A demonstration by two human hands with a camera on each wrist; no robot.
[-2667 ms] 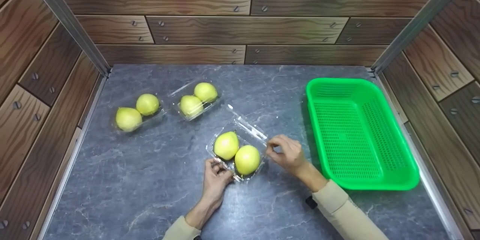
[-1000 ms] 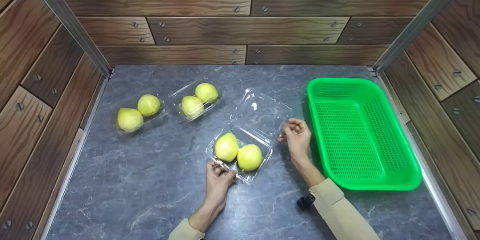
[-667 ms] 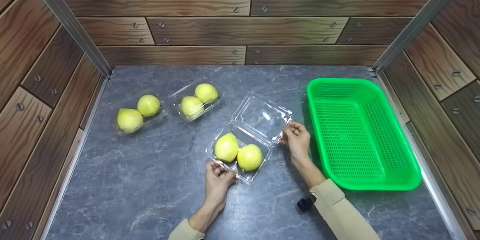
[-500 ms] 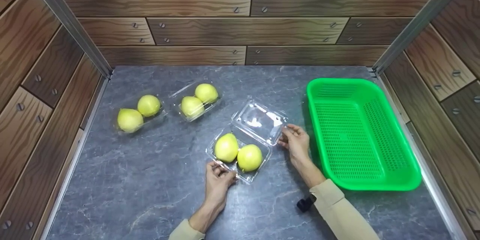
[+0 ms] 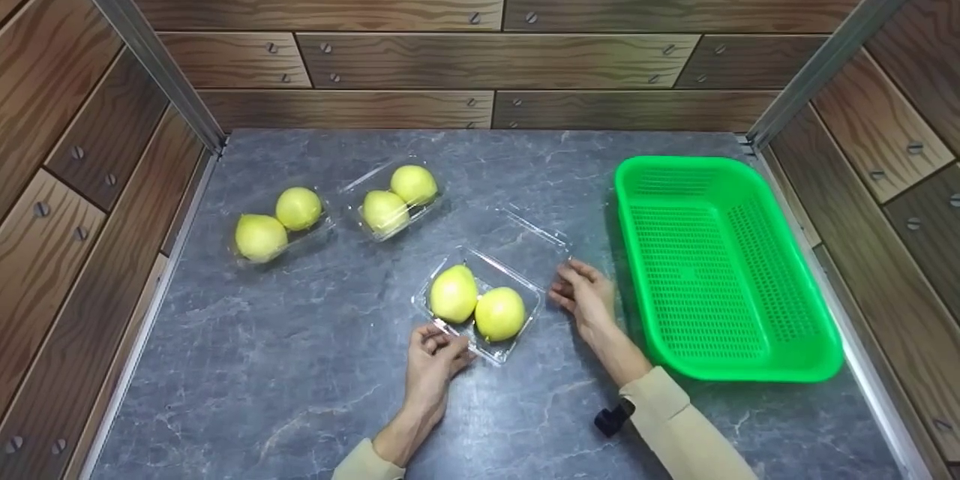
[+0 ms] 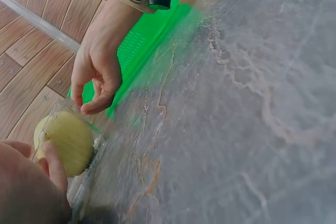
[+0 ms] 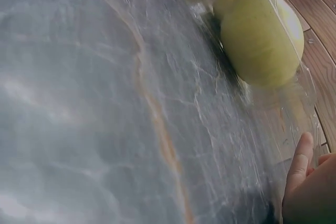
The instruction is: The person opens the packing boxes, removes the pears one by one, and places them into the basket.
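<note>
In the head view, a clear plastic clamshell container (image 5: 489, 259) stands at mid-table with two yellow-green pears (image 5: 453, 294) side by side in its base. My left hand (image 5: 431, 371) pinches the base's near left rim. My right hand (image 5: 592, 304) holds the right end of the hinged lid (image 5: 534, 229), which is raised and seen almost edge-on beyond the base. One pear (image 6: 68, 142) shows through the plastic near the left hand in the left wrist view. An extended right finger (image 7: 302, 161) lies against the clear plastic in the right wrist view.
Two more clear containers, each with two pears, lie to the left: a nearer-centre pair (image 5: 385, 213) and a far-left pair (image 5: 261, 238). A green perforated basket (image 5: 686, 270) stands at the right, close beside the right forearm. Wood-patterned walls (image 5: 397, 60) border the table.
The lid first swung back away from the base, then came up until almost edge-on. My right hand went outward with it, then slightly back toward me. My left hand kept its place.
</note>
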